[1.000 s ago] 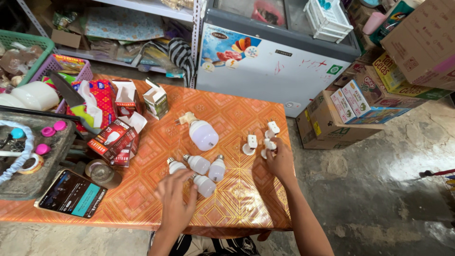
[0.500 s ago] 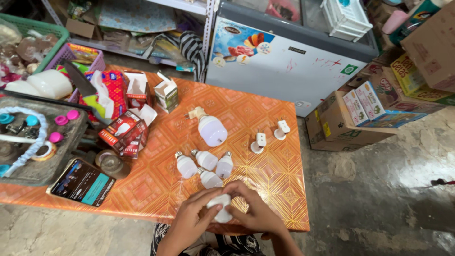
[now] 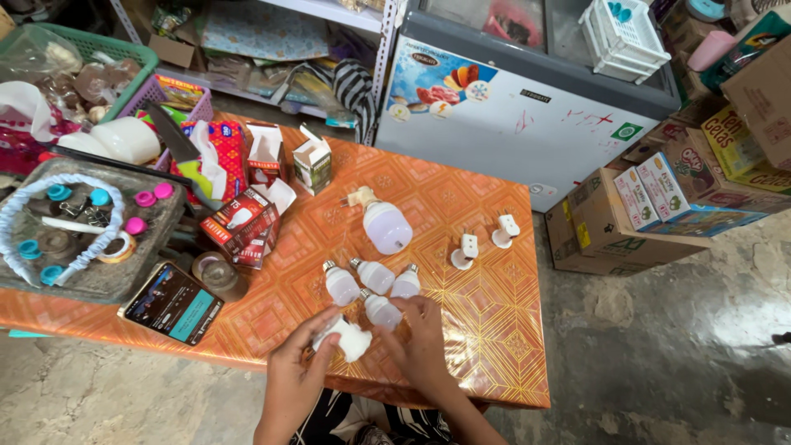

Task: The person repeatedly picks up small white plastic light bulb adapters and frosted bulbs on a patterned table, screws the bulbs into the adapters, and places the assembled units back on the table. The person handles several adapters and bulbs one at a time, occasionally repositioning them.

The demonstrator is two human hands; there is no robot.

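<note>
Both hands meet over the near edge of an orange patterned table (image 3: pixel 461 198). My left hand (image 3: pixel 292 371) and my right hand (image 3: pixel 422 342) together grip a small white bulb holder fitting (image 3: pixel 350 336). Just beyond the fingers lie several small white bulbs (image 3: pixel 372 284) in a cluster. A larger white bulb (image 3: pixel 386 224) lies further back, near the table's middle. Two white plug-like holders (image 3: pixel 465 249), (image 3: pixel 504 229) rest to the right.
A phone (image 3: pixel 173 302) with a lit screen lies at the left edge beside a grey tray (image 3: pixel 156 235) of small parts. Red bulb boxes (image 3: pixel 241 222) and open cartons (image 3: pixel 313 163) stand behind. A chest freezer (image 3: pixel 527 124) and cardboard boxes (image 3: pixel 659 198) lie beyond.
My right hand left the holders at the right and came to the near edge with one. Both hands now grip it together, and the view has shifted slightly.
</note>
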